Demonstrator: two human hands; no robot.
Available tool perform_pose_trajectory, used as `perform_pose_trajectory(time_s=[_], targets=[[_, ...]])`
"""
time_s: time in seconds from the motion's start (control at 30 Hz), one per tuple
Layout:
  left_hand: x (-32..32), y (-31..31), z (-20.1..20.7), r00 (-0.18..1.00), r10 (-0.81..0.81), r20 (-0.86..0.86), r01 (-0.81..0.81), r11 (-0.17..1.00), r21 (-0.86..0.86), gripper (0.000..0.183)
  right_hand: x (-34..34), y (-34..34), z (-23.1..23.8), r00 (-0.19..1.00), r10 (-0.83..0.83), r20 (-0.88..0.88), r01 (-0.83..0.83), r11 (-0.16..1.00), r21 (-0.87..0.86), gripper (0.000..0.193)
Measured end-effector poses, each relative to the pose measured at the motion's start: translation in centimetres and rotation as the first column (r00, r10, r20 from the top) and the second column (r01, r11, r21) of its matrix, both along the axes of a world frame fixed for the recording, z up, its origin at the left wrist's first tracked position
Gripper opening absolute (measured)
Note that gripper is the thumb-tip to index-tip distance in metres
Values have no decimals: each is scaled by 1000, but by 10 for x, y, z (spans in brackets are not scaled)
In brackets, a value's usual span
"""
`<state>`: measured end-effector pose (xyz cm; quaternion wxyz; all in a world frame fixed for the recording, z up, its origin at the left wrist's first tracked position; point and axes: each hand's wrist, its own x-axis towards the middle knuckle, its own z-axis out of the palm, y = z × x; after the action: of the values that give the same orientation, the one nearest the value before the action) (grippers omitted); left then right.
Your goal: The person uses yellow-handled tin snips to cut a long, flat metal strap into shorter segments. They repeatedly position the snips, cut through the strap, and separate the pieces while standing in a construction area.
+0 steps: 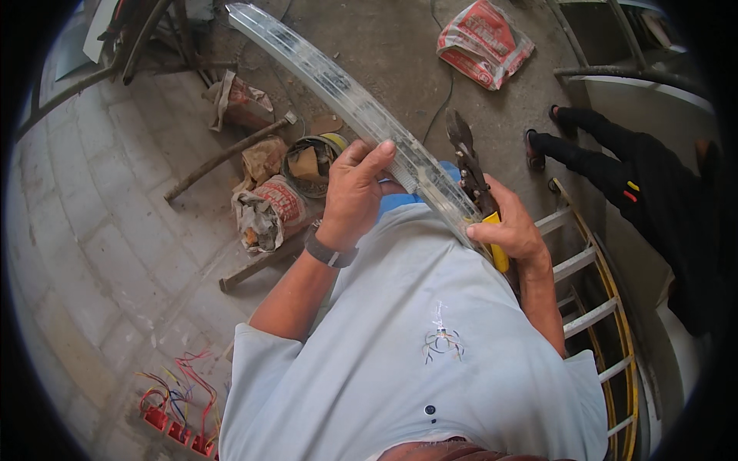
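Observation:
A long shiny metal channel (327, 83) slants from the upper left down to my waist. My left hand (355, 183) is closed on it near the middle, thumb lying on top and a dark watch at the wrist. At the channel's near end, my right hand (513, 229) presses its thumb on the metal. That same hand also holds a pair of tin snips (470, 163) with yellow grips and dark jaws, which point away from me beside the channel. Most of the right fingers are hidden behind these things.
Left of me are a bucket (304, 165), crumpled sacks (269, 211) and a hammer (231, 156) against a block wall. Red electrical boxes (178, 432) with loose wires sit lower left. A yellow-railed ladder (592, 316) stands at right, near a person in dark clothes (638, 165). Another sack (484, 44) lies ahead.

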<state>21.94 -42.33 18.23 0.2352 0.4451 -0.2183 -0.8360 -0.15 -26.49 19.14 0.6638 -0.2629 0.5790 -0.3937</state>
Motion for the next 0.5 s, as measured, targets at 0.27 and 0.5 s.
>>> perform_pose_trajectory(time_s=[0.27,0.5], targets=[[4,7,-11,999,18,48,-14,995,-94,31,5,0,8,983,84,-161,-78,996,43,75],[11,-22,-21,968,-115,-222,92,989,-113,48,-7,-2,3,993,21,-113,-21,1000,-3,74]])
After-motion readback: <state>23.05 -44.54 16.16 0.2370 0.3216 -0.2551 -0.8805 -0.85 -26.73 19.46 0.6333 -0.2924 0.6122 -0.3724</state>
